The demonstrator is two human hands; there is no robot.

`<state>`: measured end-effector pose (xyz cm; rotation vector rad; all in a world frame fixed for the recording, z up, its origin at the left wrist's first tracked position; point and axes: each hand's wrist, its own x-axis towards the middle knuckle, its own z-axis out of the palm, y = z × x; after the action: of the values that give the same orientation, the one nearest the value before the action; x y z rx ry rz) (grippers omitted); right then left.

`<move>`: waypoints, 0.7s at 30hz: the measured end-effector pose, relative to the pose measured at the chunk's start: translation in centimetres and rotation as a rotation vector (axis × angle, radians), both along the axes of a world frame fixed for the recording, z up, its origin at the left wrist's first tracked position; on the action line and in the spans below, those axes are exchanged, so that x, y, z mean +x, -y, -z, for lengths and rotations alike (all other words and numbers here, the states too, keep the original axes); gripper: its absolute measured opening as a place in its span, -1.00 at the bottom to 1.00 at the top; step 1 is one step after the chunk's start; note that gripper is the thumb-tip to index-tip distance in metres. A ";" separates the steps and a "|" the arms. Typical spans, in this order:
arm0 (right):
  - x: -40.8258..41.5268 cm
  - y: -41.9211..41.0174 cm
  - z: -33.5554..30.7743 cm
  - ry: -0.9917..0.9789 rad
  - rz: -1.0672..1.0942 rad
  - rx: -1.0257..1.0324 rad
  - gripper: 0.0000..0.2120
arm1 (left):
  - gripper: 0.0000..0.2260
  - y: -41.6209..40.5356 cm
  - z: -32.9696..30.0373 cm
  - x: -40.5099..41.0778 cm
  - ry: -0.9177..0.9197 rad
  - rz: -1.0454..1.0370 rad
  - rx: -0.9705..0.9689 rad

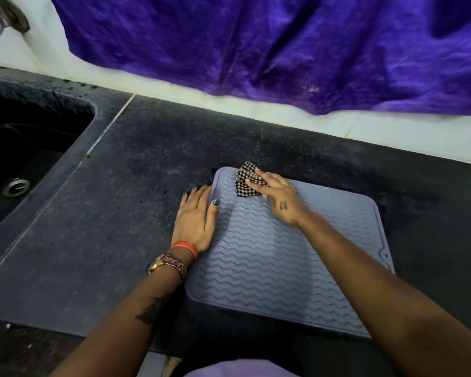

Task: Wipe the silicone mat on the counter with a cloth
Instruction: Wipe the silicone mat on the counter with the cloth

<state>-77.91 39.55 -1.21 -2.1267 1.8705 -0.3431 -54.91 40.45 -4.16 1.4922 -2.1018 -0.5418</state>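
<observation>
**Spotter:** Head view puts your silicone mat (283,257) flat on the dark bench (125,186), a grey-blue sheet with wavy ridges and a raised rim. Take the mat as your landmark for everything else.

**Checker:** Where are your hands against it?

**Spotter:** Your left hand (196,216) lies flat, fingers straight and together, along the mat's left edge. The palm and fingers rest mostly on the bench, while the thumb reaches over the rim onto the ridges. Your right hand (279,197) is on the mat's far left corner, fingers extended and pressing down on the checkered cloth (246,178).

**Checker:** Is the cloth gripped or only pressed?

**Spotter:** Pressed under straight fingers, as far as you can see. It is bunched, black and white, with one corner poking past the mat's far rim. The hand is slightly blurred.

**Checker:** What else sits around the mat?

**Spotter:** Well left of it, the dark sink (25,148) is sunk into the bench, its metal drain (15,187) showing. Beyond the mat's far edge, a purple fabric (283,44) hangs down the pale wall (392,129). Your left wrist, near the mat's left edge, wears an orange band (186,247) and a watch (167,263).
</observation>
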 end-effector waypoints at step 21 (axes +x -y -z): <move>0.8 -3.9 -2.4 0.195 0.076 0.070 -0.50 | -0.45 -0.2 -0.1 -0.1 0.086 -0.013 -0.038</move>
<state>-77.08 43.42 1.20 -1.9067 1.8270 -0.4758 -55.02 40.62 -4.03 1.5318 -2.1543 -0.4377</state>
